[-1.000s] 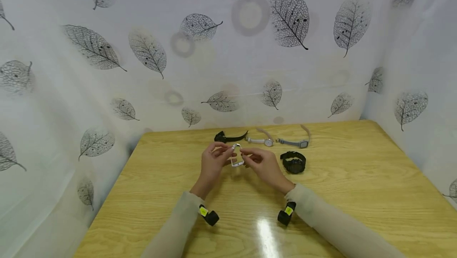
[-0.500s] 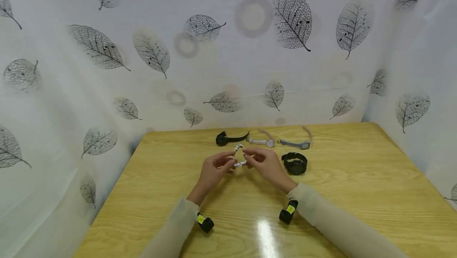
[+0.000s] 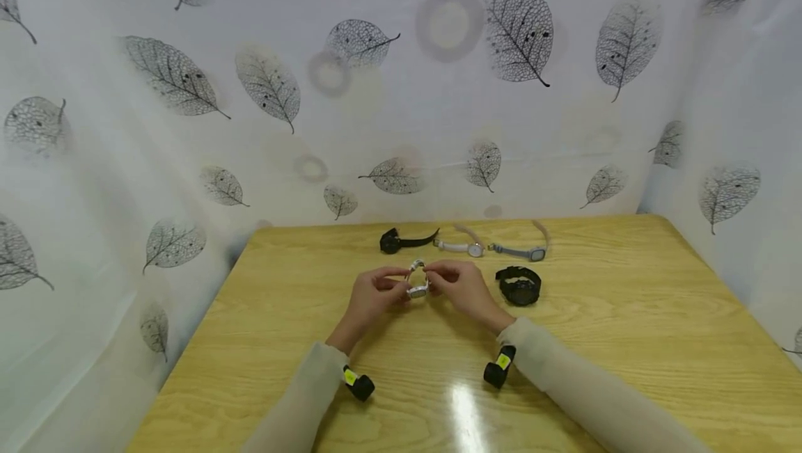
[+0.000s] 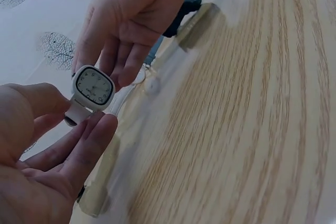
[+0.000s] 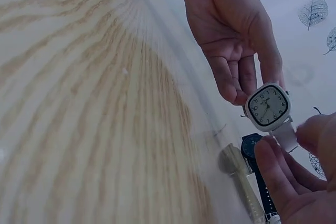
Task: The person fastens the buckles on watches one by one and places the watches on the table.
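Both hands hold a white wristwatch (image 3: pixel 418 292) up above the table, its rounded-square dial tilted toward the head camera and its strap bent into a loop. My left hand (image 3: pixel 372 298) pinches it on the left side, and my right hand (image 3: pixel 462 289) pinches it on the right. In the left wrist view the watch face (image 4: pixel 94 88) shows a dark inner ring and numerals. The right wrist view shows the same dial (image 5: pixel 268 107), with the white strap (image 5: pixel 285 136) running toward my right fingers.
Along the back of the wooden table (image 3: pixel 282 342) lie a black watch (image 3: pixel 390 241), a white watch (image 3: pixel 474 250) and a grey-blue watch (image 3: pixel 537 254). A chunky black watch (image 3: pixel 520 290) sits right of my right hand. Leaf-patterned cloth (image 3: pixel 401 119) hangs behind.
The white wristwatch has turned in my fingers: its case was seen edge-on before, and now its dial faces up toward me. Both hands keep their pinch and have barely moved.
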Available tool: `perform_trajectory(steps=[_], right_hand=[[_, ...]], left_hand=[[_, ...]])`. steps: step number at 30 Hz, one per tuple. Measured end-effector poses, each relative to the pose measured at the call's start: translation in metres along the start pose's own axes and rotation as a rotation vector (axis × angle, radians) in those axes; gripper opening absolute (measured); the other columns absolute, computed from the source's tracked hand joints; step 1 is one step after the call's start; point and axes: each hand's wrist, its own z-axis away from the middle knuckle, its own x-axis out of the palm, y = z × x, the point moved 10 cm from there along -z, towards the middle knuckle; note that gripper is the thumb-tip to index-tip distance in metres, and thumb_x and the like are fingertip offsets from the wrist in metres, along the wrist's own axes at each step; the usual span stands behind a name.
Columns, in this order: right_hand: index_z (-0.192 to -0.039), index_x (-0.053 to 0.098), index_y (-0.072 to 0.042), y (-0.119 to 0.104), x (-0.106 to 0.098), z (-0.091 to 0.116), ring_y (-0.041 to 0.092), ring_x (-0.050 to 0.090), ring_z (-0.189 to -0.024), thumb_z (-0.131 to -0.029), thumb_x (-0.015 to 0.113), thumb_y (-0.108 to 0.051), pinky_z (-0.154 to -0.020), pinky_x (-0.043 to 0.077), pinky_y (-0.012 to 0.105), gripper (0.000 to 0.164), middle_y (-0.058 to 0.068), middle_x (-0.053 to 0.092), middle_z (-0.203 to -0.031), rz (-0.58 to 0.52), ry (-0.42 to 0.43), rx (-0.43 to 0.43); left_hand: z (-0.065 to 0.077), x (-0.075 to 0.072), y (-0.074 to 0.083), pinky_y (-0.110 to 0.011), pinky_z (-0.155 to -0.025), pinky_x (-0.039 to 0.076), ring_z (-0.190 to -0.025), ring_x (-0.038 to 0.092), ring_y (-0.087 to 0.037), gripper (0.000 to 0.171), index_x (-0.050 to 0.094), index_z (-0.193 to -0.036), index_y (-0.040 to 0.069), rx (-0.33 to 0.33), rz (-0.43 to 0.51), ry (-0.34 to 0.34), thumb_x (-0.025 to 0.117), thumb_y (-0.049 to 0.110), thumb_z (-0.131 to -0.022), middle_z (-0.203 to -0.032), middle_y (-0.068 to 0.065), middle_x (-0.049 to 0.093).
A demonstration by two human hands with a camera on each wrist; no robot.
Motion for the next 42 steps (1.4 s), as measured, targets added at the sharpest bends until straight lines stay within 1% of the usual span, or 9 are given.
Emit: perform_trajectory(steps=[3,6,12,16,21,26,31,33,42], right_hand=[[-0.123,0.073,-0.003,0.001,0.002,-0.003,0.02,0.074,-0.085,-0.1,0.071,-0.018,-0.078,0.062,0.033,0.029,0.013,0.076,-0.107,0.045,-0.014,0.019],[-0.127,0.072,-0.007,0.004,0.007,-0.006,0.018,0.074,-0.092,-0.099,0.073,-0.023,-0.083,0.061,0.035,0.033,0.01,0.075,-0.113,0.075,-0.054,0.041],[-0.136,0.065,-0.005,0.012,0.018,-0.006,0.022,0.072,-0.102,-0.097,0.074,-0.023,-0.089,0.06,0.039,0.044,0.011,0.073,-0.119,0.088,-0.164,0.062],[-0.139,0.063,-0.005,0.012,0.022,-0.007,0.02,0.072,-0.101,-0.097,0.074,-0.023,-0.089,0.059,0.038,0.048,0.009,0.073,-0.12,0.107,-0.202,0.069],[-0.138,0.064,-0.006,0.013,0.023,-0.01,0.016,0.071,-0.093,-0.098,0.073,-0.021,-0.086,0.059,0.036,0.043,0.006,0.073,-0.117,0.122,-0.217,0.101],[-0.136,0.066,-0.006,0.014,0.024,-0.011,0.016,0.07,-0.099,-0.098,0.073,-0.019,-0.089,0.059,0.037,0.04,0.007,0.072,-0.122,0.135,-0.225,0.121],[-0.135,0.066,-0.003,0.015,0.025,-0.014,0.017,0.07,-0.099,-0.098,0.073,-0.016,-0.087,0.059,0.035,0.04,0.009,0.072,-0.12,0.138,-0.233,0.126],[-0.135,0.066,-0.002,0.015,0.026,-0.015,0.017,0.07,-0.099,-0.098,0.073,-0.015,-0.086,0.059,0.035,0.039,0.01,0.072,-0.12,0.143,-0.235,0.124],[-0.132,0.069,-0.004,0.019,0.023,-0.015,0.018,0.07,-0.101,-0.097,0.074,-0.015,-0.09,0.058,0.039,0.036,0.01,0.071,-0.125,0.173,-0.221,0.131]], left_hand=[[-0.002,-0.002,-0.003,-0.042,-0.077,0.064,-0.084,0.076,-0.036,0.031,0.069,-0.126,-0.004,-0.027,0.005,0.004,0.071,0.004,-0.097,-0.097,-0.022,0.076],[-0.003,-0.005,-0.006,-0.041,-0.076,0.064,-0.082,0.076,-0.031,0.03,0.069,-0.126,-0.003,-0.059,0.017,0.016,0.071,0.003,-0.097,-0.096,-0.022,0.076],[-0.005,-0.008,-0.017,-0.037,-0.073,0.064,-0.078,0.076,-0.025,0.03,0.068,-0.127,-0.006,-0.14,0.046,0.024,0.068,0.001,-0.098,-0.096,-0.022,0.076],[-0.005,-0.009,-0.02,-0.036,-0.073,0.064,-0.077,0.076,-0.023,0.029,0.068,-0.126,-0.005,-0.172,0.058,0.033,0.068,0.0,-0.098,-0.096,-0.023,0.075],[-0.005,-0.009,-0.018,-0.036,-0.074,0.064,-0.075,0.075,-0.021,0.027,0.07,-0.124,-0.005,-0.185,0.032,0.035,0.068,-0.001,-0.097,-0.099,-0.019,0.075],[-0.008,-0.008,-0.016,-0.037,-0.071,0.064,-0.075,0.074,-0.021,0.025,0.07,-0.122,-0.007,-0.167,-0.02,0.01,0.067,-0.003,-0.098,-0.101,-0.018,0.074],[-0.01,-0.01,-0.014,-0.032,-0.06,0.061,-0.067,0.069,-0.019,0.021,0.073,-0.118,-0.002,-0.137,-0.185,0.0,0.069,0.004,-0.098,-0.094,-0.013,0.075],[-0.01,-0.01,-0.013,-0.031,-0.057,0.06,-0.065,0.067,-0.019,0.02,0.074,-0.117,-0.001,-0.131,-0.232,-0.001,0.07,0.006,-0.098,-0.092,-0.011,0.075],[-0.01,-0.008,-0.014,-0.031,-0.056,0.059,-0.065,0.066,-0.019,0.021,0.074,-0.118,0.002,-0.128,-0.249,-0.017,0.07,0.008,-0.099,-0.087,-0.011,0.074]])
